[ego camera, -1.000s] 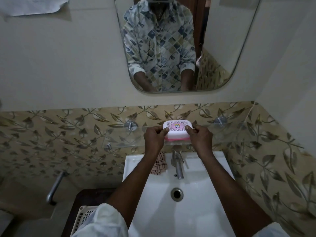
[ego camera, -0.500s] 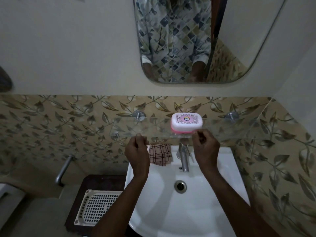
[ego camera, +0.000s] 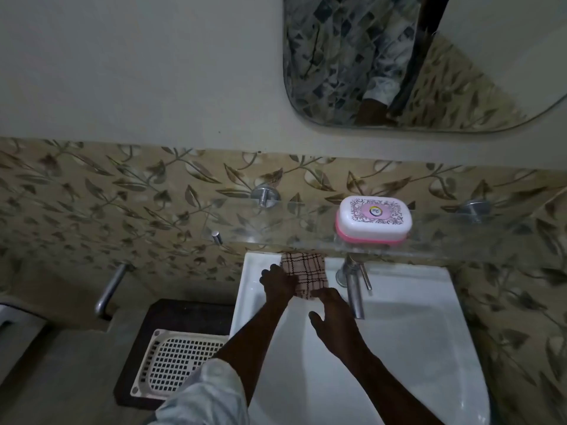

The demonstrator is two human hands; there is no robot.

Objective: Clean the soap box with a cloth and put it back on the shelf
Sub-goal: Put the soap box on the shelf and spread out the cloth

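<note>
Soap box (ego camera: 373, 219) sits lid-on on the glass shelf (ego camera: 276, 222), right of centre, well apart from both hands. Cloth (ego camera: 306, 269) on far-left rim of sink (ego camera: 414, 302). My left hand (ego camera: 277, 283) grips cloth's left edge; right hand (ego camera: 334, 314) spread loose, fingertips at its near edge.

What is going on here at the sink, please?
A person is at a white sink. The pink and white soap box sits closed on the glass shelf above the tap, and no hand touches it. Both hands are down at the checked cloth on the sink's back rim: the left hand grips its left edge, the right hand reaches its near edge with open fingers.
</note>
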